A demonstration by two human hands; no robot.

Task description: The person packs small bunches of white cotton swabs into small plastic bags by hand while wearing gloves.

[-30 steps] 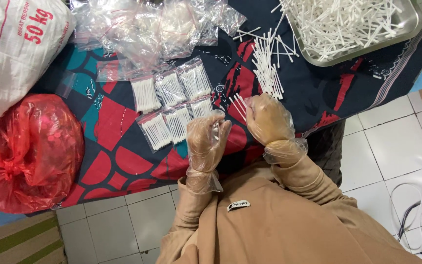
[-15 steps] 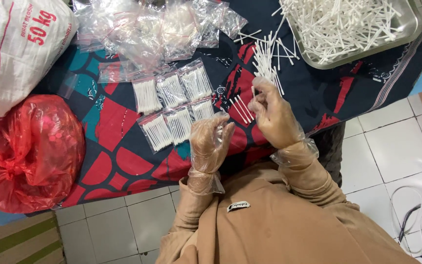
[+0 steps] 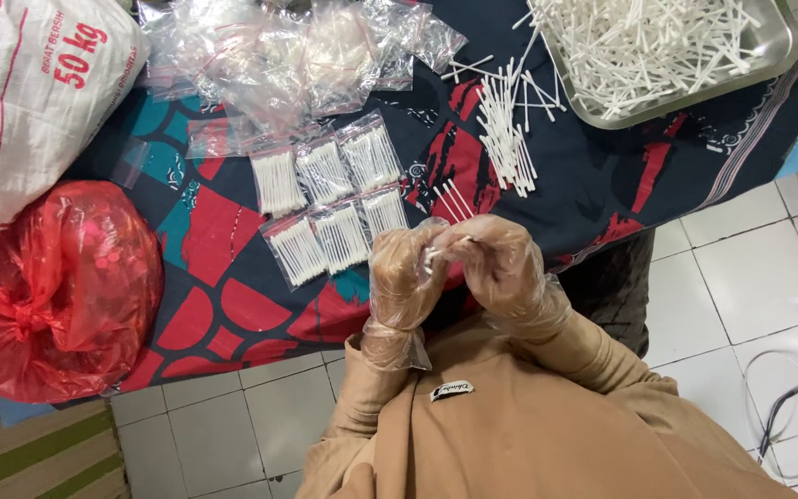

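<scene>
Both hands, left (image 3: 405,277) & right (image 3: 501,270), in crinkly clear gloves, pinch thin white sticks (image 3: 436,254).

Filled packets (image 3: 330,208) and loose sticks (image 3: 502,139) crowd the cloth (image 3: 602,185).

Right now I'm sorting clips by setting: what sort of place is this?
Probably a home floor set up for hand packing: a patterned cloth spread over white tiles, a metal tray of white sticks, and small filled bags in rows.
</scene>
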